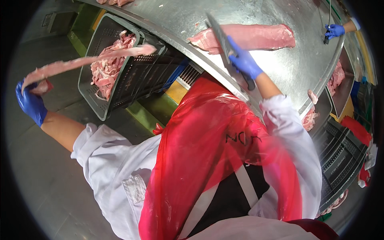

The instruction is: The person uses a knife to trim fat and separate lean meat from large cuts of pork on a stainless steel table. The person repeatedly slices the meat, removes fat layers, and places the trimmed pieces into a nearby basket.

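Note:
My left hand (31,103), in a blue glove, is raised at the far left, its fingers closed on one end of a long, pale pink meat strip (80,63). From there the strip stretches rightward across a grey crate (83,86) holding meat trimmings (107,72); its far end is blurred. At the table's near edge, my blue-gloved right hand (246,62) grips a knife (218,32), index finger toward the blade. The blade points up and away over the left part of a long, trimmed meat loin (260,37), which lies on the metal table (176,20).
Another person's blue-gloved hand (335,30) holds a dark-handled tool at the table's right side. Metal trays with meat (337,78) and a dark crate (340,160) stand at right. More meat (116,2) lies at the table's far left. A red apron (192,144) covers my front.

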